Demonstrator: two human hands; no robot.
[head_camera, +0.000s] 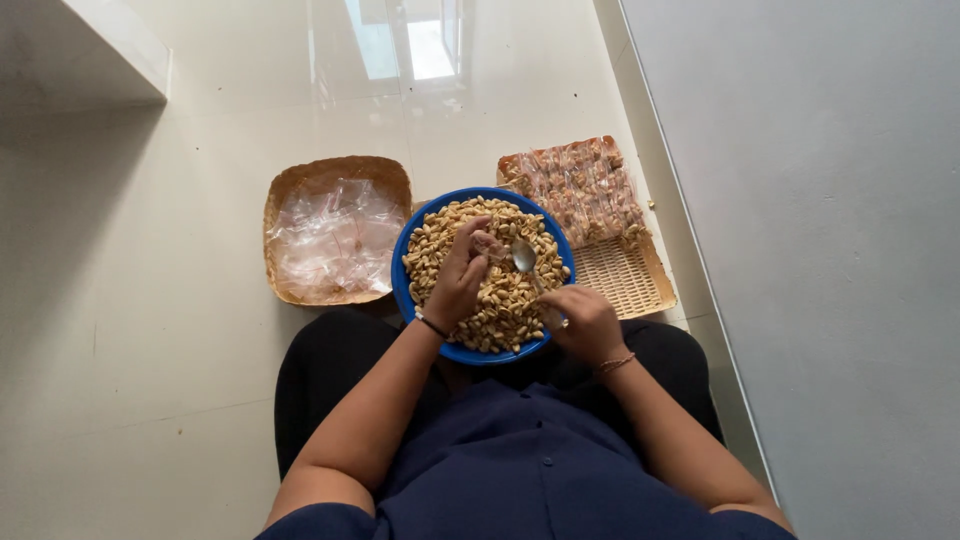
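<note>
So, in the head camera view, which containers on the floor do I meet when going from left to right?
Woven tray with empty clear plastic bags → blue bowl of peanuts → woven tray with filled peanut packets.

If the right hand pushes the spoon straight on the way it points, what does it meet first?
The right hand aims the spoon up-left; first it would likely meet the small clear bag pinched by the left hand, above the peanuts. Depth is unclear.

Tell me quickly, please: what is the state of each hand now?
Left hand: closed, pinching a small clear plastic bag over the blue bowl of peanuts.
Right hand: closed, holding a metal spoon.
</note>
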